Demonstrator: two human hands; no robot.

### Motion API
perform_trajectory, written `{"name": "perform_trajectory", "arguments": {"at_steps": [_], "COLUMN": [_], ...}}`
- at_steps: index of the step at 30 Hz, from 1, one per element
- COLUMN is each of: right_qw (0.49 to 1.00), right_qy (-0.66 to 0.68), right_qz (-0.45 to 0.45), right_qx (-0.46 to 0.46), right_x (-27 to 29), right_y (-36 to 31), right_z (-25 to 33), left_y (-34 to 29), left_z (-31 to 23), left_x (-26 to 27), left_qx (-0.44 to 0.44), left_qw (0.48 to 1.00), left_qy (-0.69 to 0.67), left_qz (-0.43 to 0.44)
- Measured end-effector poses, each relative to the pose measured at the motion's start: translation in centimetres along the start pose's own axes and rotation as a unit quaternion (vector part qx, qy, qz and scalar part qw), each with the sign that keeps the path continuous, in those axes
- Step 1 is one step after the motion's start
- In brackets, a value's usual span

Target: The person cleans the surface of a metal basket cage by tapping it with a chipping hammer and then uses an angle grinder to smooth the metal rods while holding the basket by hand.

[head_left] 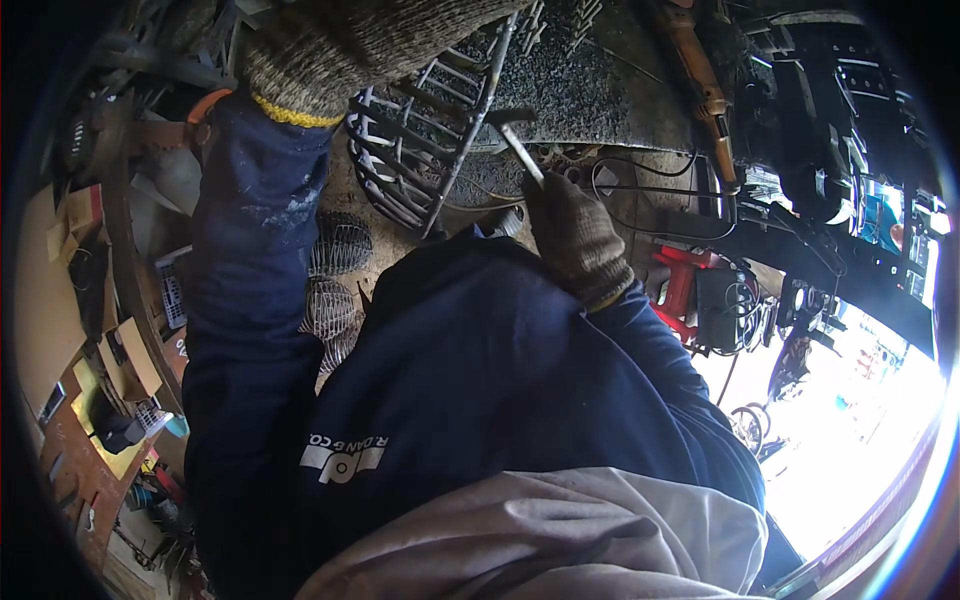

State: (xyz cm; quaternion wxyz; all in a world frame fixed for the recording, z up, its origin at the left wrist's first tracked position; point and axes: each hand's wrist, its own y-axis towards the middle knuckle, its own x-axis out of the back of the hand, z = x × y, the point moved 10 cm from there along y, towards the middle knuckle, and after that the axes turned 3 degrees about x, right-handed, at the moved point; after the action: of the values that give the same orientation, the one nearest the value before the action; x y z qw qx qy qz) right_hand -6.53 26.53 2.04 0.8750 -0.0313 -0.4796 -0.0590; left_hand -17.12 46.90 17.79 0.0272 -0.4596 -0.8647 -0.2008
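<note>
Workbench (600,100) ran across top, dark, gritty, edge cluttered with cables. Wire cage frame (420,160) stood tilted at bench's near edge, left of centre. Left hand (340,50), knit-gloved, lay on frame's upper rim at top edge; fingers hidden, grip unclear. Right hand (575,240), gloved, was closed around thin metal rod (520,150), tip near frame's right bar. Judgement: steady frame firmly, keep rod tip on joint, wrist braced, cables away. Small wire baskets (335,275) lay below frame.
</note>
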Motion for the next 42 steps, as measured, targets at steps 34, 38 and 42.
{"name": "perform_trajectory", "arguments": {"at_steps": [34, 38, 42], "right_qw": [0.998, 0.998, 0.975], "right_qy": [0.054, 0.057, 0.198], "right_qz": [-0.041, -0.004, 0.015], "right_qx": [-0.010, -0.032, -0.098], "right_x": [1.0, 1.2, 1.6], "right_y": [-0.7, -0.3, -0.5], "right_z": [0.4, 0.5, 1.1], "left_y": [-0.5, -0.3, -0.3], "left_z": [1.6, -0.3, 0.6], "left_x": [0.3, 0.0, 0.4], "left_qx": [0.088, 0.037, 0.004], "left_qw": [0.993, 0.999, 1.000], "left_qy": [-0.076, 0.020, -0.019], "left_qz": [0.000, 0.017, 0.001]}}
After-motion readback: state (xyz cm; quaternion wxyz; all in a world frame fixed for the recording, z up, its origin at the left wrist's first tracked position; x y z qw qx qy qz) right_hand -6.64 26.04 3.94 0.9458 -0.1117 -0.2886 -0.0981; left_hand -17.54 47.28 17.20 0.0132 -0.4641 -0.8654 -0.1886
